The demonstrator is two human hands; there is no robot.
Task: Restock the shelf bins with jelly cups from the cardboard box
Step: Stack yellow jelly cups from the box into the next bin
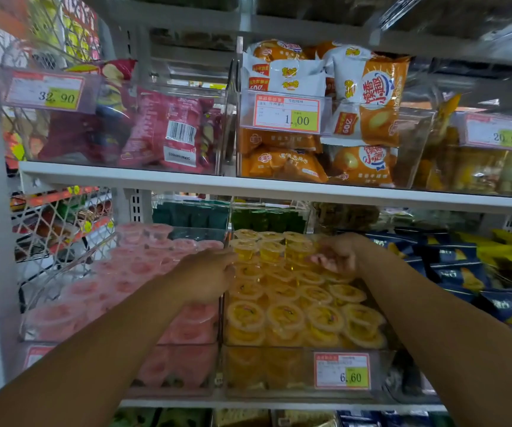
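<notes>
Forearms first: my left forearm [100, 343] comes in from bottom left over the pink bin [168, 365], and my right forearm [433, 318] comes in from bottom right. One view only, head cam.

Left hand [208, 275] shows its back to the camera. Its fingers reach forward across the divider and the tips touch the back row of upright cups [270, 248] from the left. The fingers look fairly straight, pressing rather than gripping. Right hand [339, 252] is at the right end of the same row, palm turned inward, fingers curled. I cannot tell whether they wrap a cup or just rest on one; it is too blurred.

Key relation: the back row runs left-right across the bin and sits between my two hands, one at each end. Both hands are touching or nearly so, and neither is clearly closer. My read is that I am squeezing or straightening that row, so the next move is inward from both sides.

Task items: the yellow jelly cups [285, 315] lie lids-up in layers in the clear yellow bin [264, 368], which looks close to full. It has a price tag [342, 371] on the front. The pink jelly cups [131, 272] fill the bin just to the left. The cardboard box is not in view.

Other things in view:
- Blue packets [458, 272] are to the right on the same shelf.
- Green packets [193, 214] are behind the bins.
- The shelf above has clear bins of red snack packets [168, 127] and orange snack packs [371, 87].
</notes>
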